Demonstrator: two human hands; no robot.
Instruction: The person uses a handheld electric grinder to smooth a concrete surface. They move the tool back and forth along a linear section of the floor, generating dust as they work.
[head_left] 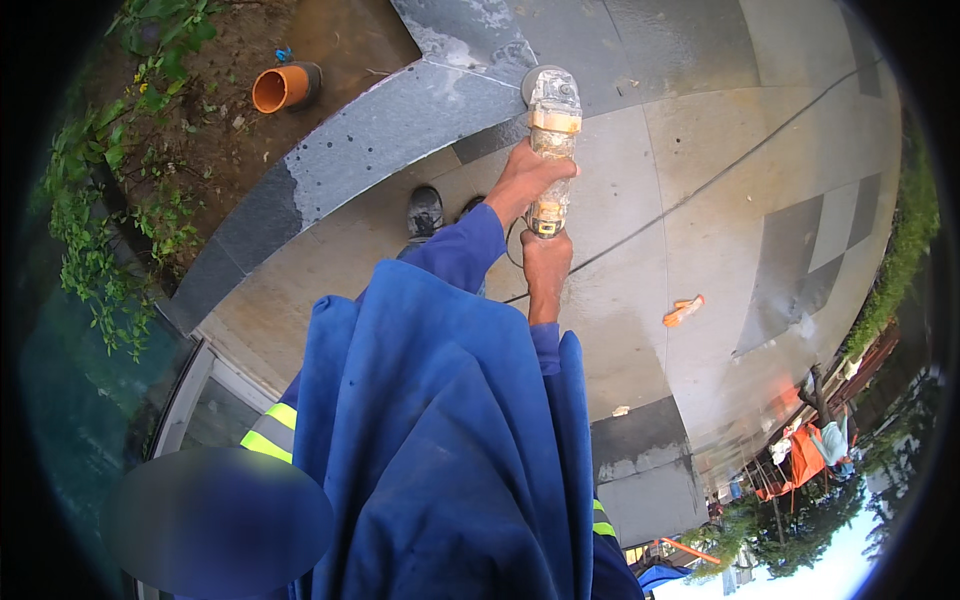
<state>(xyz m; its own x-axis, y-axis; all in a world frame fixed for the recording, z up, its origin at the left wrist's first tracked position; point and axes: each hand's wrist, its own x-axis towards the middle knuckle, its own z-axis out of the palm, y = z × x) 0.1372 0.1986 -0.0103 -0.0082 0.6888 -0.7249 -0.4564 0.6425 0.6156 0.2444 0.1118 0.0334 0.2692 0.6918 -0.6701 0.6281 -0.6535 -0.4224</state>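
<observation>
Stone kerb (380, 140) under a two-handed angle grinder (553, 130).
Left hand (530, 175) and right hand (546, 262) are clenched around its body; the disc could snag the far slab edge and kick towards the near shoe (424, 212).

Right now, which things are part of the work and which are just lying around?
In use: the grinder, held by the left hand and right hand, against the grey stone edge.

Lying about: orange pipe, small orange object on the paving, plants.

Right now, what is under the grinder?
Under the angle grinder lies pale stone paving beside a dark grey stone border. Its body hides the disc and the spot it touches.
</observation>
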